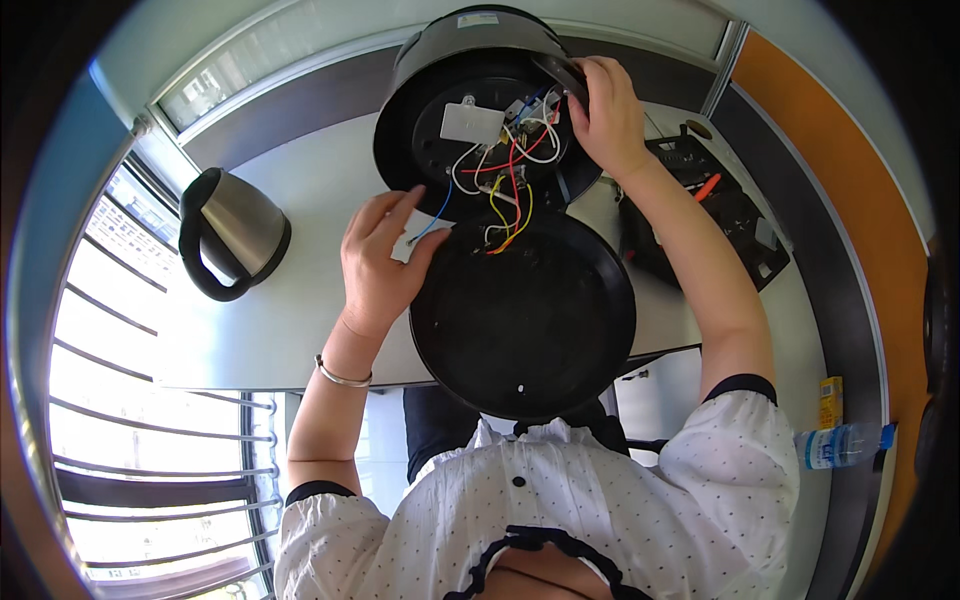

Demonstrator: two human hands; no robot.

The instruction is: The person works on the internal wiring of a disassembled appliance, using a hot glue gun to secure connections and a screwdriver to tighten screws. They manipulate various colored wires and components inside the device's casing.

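A round black electric cooker body (400, 140) lies tipped on the table with its open underside toward me, showing a metal plate (473, 123) and red, white, yellow and blue wires. My right hand (608, 115) is closed round the black handle (562, 78) at its upper right rim. The round black bottom cover (525, 320) hangs out toward me over the table edge, joined to the body by wires. My left hand (385, 255) is open beside them, fingertips at the body's lower left rim and thumb near the cover. A loose blue wire (438, 215) ends between its thumb and fingers.
A steel kettle (240, 230) with a black handle stands at the left. An open black tool case (715, 210) with an orange-handled tool (707, 187) lies at the right. A water bottle (845, 446) and a yellow box (831, 402) are at the lower right.
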